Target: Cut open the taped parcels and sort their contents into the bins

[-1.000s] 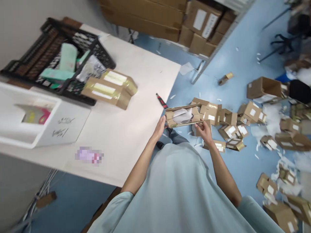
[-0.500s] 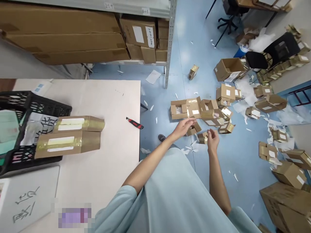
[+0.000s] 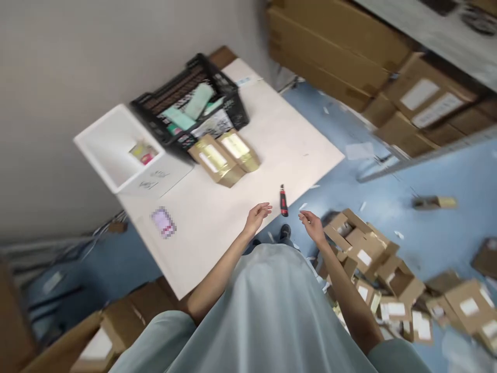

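My left hand (image 3: 258, 217) is over the near edge of the white table (image 3: 202, 238), fingers stretched out and empty. My right hand (image 3: 311, 227) hovers past the table edge above the floor, its fingers loosely bent with nothing visible in them. Between the two, on the table, lies a red and black utility knife (image 3: 283, 201), touched by neither hand. Farther back, two taped cardboard boxes (image 3: 219, 163) with white labels lie side by side against a black plastic crate (image 3: 238, 106).
Green packages (image 3: 199, 101) fill part of the crate. Beside it stands a white bin (image 3: 137, 173) with small items inside. Opened cartons (image 3: 367, 248) and paper scraps litter the blue floor at right. A shelf rack (image 3: 430, 140) holds large cartons. A blurred purple item (image 3: 163, 221) lies on the table.
My view has swung left toward the table, bringing the white bin into sight. Both hands have moved from above the floor cartons to near the knife at the table edge.
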`<state>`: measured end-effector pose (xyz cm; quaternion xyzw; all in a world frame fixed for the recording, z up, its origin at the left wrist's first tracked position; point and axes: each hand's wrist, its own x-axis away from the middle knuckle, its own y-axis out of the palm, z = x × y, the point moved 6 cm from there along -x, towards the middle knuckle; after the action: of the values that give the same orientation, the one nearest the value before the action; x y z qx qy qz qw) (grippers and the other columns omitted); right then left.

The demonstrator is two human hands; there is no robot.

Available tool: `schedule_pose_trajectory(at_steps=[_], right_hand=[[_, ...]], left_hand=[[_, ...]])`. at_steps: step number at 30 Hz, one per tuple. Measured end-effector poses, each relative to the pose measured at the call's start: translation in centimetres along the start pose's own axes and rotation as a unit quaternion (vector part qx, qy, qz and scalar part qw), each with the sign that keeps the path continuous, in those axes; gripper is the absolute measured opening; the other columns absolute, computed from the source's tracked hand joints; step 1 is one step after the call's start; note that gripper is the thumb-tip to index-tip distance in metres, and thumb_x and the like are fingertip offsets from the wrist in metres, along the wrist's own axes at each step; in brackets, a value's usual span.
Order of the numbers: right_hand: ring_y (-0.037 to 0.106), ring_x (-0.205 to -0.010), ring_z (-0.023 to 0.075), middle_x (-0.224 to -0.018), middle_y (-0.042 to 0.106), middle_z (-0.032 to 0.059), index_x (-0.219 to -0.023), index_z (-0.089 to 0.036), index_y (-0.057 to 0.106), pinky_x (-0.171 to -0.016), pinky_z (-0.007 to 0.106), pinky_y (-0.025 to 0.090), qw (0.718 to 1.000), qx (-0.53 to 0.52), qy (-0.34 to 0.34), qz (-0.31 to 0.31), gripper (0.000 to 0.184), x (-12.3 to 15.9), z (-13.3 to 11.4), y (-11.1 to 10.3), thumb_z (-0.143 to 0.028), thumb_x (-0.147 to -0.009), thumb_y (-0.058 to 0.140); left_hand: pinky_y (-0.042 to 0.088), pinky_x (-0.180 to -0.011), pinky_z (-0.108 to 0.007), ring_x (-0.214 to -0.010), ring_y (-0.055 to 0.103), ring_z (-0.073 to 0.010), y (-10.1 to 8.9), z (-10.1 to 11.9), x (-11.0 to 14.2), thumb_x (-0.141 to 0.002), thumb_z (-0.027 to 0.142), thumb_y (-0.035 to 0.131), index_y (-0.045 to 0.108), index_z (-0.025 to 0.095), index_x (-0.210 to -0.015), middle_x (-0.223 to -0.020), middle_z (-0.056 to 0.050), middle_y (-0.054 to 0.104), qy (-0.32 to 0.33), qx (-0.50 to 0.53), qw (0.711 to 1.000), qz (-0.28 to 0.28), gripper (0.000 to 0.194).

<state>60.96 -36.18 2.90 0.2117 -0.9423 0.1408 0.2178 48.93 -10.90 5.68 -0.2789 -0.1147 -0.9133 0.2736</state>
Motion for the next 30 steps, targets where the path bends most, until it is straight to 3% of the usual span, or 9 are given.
schedule_pose_trajectory(at_steps=[4, 7, 11, 14, 17, 20, 24, 27, 30], right_hand=[[0.081, -0.098, 0.025, -0.096, 0.085, 0.0048, -0.095, -0.025, 0.08, -0.096, 0.042, 0.068, 0.987, 0.03, -0.003, -0.156, 0.037, -7.6, -5.4, 10.3, -0.058, -0.083, 0.091], [0.079, -0.089, 0.0197, -0.094, 0.085, 0.0036, -0.095, -0.023, 0.081, -0.085, 0.033, 0.068, 0.972, 0.037, 0.004, -0.233, 0.028, -11.1, -9.2, 19.7, -0.048, -0.087, 0.091], [0.077, -0.079, 0.0151, -0.09, 0.083, 0.0046, -0.089, -0.021, 0.075, -0.071, 0.025, 0.065, 0.969, 0.043, 0.03, -0.241, 0.03, -13.9, -12.9, 30.6, -0.047, -0.102, 0.079], [0.075, -0.073, 0.0147, -0.076, 0.075, 0.0011, -0.086, -0.023, 0.067, -0.063, 0.023, 0.063, 0.978, 0.04, 0.075, -0.192, 0.039, -14.7, -13.6, 34.9, -0.055, -0.105, 0.075], [0.077, -0.074, 0.0162, -0.073, 0.07, -0.0018, -0.087, -0.025, 0.061, -0.063, 0.024, 0.066, 0.982, 0.008, 0.124, -0.143, 0.045, -14.2, -12.6, 35.7, -0.064, -0.101, 0.079], [0.079, -0.076, 0.0172, -0.079, 0.072, -0.0003, -0.09, -0.025, 0.061, -0.066, 0.026, 0.068, 0.985, -0.008, 0.13, -0.116, 0.047, -13.1, -11.3, 34.1, -0.067, -0.098, 0.082], [0.082, -0.085, 0.0196, -0.095, 0.077, 0.0051, -0.097, -0.024, 0.066, -0.073, 0.03, 0.071, 0.987, -0.007, 0.129, -0.095, 0.047, -10.7, -8.9, 30.1, -0.066, -0.093, 0.087], [0.082, -0.09, 0.0225, -0.1, 0.079, 0.0081, -0.099, -0.024, 0.068, -0.08, 0.036, 0.073, 0.987, -0.005, 0.132, -0.09, 0.05, -8.5, -7.0, 27.5, -0.068, -0.089, 0.089], [0.083, -0.098, 0.0251, -0.102, 0.082, 0.0094, -0.099, -0.025, 0.069, -0.09, 0.041, 0.072, 0.989, -0.014, 0.12, -0.087, 0.048, -6.6, -5.7, 26.3, -0.069, -0.089, 0.086]], left_hand=[[0.055, -0.121, -0.056, -0.122, 0.081, -0.0347, -8.7, -0.5, 2.7, -0.08, 0.06, 0.084, 0.077, 0.02, -0.121, -0.135, -0.019, 0.083, -0.009, 0.067, 0.984, 0.166, 0.057], [0.054, -0.123, -0.056, -0.124, 0.081, -0.0342, -12.3, -1.4, 5.7, -0.081, 0.059, 0.085, 0.077, 0.021, -0.122, -0.138, -0.019, 0.082, -0.017, 0.103, 0.967, 0.232, 0.056], [0.054, -0.124, -0.056, -0.125, 0.081, -0.0344, -15.4, -2.0, 8.1, -0.082, 0.06, 0.086, 0.078, 0.022, -0.123, -0.139, -0.018, 0.082, -0.023, 0.127, 0.954, 0.269, 0.056], [0.055, -0.124, -0.056, -0.125, 0.081, -0.0344, -17.9, -1.8, 8.5, -0.084, 0.062, 0.085, 0.079, 0.022, -0.122, -0.137, -0.018, 0.082, -0.015, 0.133, 0.953, 0.273, 0.055], [0.055, -0.123, -0.057, -0.123, 0.081, -0.0343, -21.0, -0.9, 7.9, -0.086, 0.061, 0.084, 0.079, 0.022, -0.123, -0.137, -0.018, 0.083, 0.011, 0.129, 0.955, 0.269, 0.054], [0.055, -0.122, -0.058, -0.123, 0.081, -0.0345, -24.3, 1.3, 5.8, -0.089, 0.053, 0.08, 0.078, 0.019, -0.123, -0.135, -0.02, 0.082, 0.046, 0.094, 0.961, 0.256, 0.049], [0.054, -0.124, -0.055, -0.138, 0.073, -0.034, -27.4, 8.2, -0.4, -0.097, 0.038, 0.069, 0.074, 0.019, -0.137, -0.151, -0.019, 0.074, 0.13, -0.029, 0.958, 0.253, 0.044], [0.044, -0.134, -0.055, -0.161, 0.053, -0.0367, -26.2, 15.2, -6.3, -0.097, 0.032, 0.071, 0.061, 0.017, -0.16, -0.174, -0.019, 0.055, 0.241, -0.155, 0.938, 0.194, 0.066], [0.028, -0.143, -0.054, -0.171, 0.039, -0.041, -21.6, 19.5, -10.5, -0.09, 0.025, 0.075, 0.062, 0.011, -0.162, -0.176, -0.021, 0.053, 0.297, -0.314, 0.901, 0.046, 0.074]])
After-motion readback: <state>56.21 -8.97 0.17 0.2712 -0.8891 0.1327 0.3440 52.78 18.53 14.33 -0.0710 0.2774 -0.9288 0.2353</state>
